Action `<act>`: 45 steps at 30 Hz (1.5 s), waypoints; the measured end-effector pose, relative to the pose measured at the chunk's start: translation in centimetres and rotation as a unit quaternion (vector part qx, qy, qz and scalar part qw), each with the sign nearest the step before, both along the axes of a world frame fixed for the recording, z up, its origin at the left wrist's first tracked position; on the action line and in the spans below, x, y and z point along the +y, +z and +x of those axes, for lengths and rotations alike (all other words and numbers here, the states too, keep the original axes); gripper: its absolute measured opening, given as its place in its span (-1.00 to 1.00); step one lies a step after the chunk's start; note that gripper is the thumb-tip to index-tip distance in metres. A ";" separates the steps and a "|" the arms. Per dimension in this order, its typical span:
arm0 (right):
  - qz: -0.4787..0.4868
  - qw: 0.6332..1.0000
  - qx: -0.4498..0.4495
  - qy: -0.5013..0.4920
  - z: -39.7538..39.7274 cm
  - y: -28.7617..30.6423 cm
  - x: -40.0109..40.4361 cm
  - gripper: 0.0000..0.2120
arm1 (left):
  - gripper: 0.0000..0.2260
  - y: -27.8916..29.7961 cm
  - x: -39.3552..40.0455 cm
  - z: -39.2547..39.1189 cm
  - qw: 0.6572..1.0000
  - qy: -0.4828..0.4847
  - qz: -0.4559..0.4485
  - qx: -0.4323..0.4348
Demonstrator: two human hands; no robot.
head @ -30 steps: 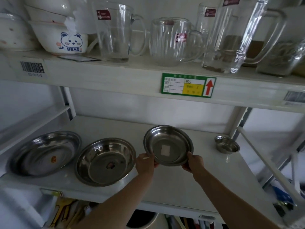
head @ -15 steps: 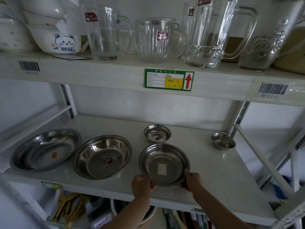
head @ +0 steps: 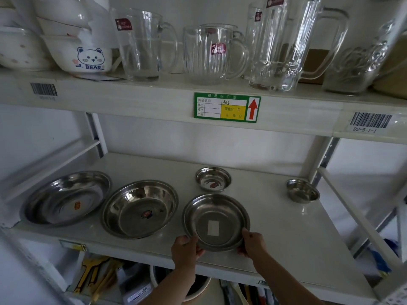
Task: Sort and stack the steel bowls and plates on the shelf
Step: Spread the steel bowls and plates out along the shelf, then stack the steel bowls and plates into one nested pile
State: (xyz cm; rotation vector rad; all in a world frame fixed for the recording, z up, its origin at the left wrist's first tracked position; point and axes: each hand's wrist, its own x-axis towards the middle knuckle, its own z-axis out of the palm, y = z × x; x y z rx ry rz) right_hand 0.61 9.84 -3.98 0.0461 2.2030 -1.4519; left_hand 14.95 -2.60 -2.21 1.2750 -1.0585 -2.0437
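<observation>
Both hands are clamped on the medium steel plate (head: 216, 222): the left hand (head: 186, 249) on its near-left rim, the right hand (head: 253, 244) on its near-right rim. The plate sits at the front of the shelf (head: 286, 238), apparently resting on it, directly ahead of the hands; being round, it has no long axis.

Taking this plate as landmark: the deep bowl (head: 140, 209) lies just to its left, the large plate (head: 67, 198) further left, the small dish (head: 213, 179) just behind, the small bowl (head: 302, 190) well to the right and behind. Every vessel appears empty apart from a sticker.

Judgement: the left hand is nearer the larger vessels
</observation>
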 end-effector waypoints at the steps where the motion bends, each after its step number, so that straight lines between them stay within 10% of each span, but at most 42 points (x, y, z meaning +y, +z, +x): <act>1: 0.003 1.000 0.004 0.002 0.0 -0.1 0.0 -0.57 | -0.91 0.0 -0.1 0.0 1.000 -0.003 0.000 0.002; 20: -0.019 1.000 -0.019 -0.006 -1.2 0.3 1.3 -0.55 | -0.78 -1.9 -1.3 0.1 0.983 0.046 -0.148 -0.097; 45: -0.089 0.991 -0.003 -0.103 -6.4 4.0 5.6 -0.65 | -0.74 5.6 2.1 -14.7 0.973 -0.115 -0.194 0.049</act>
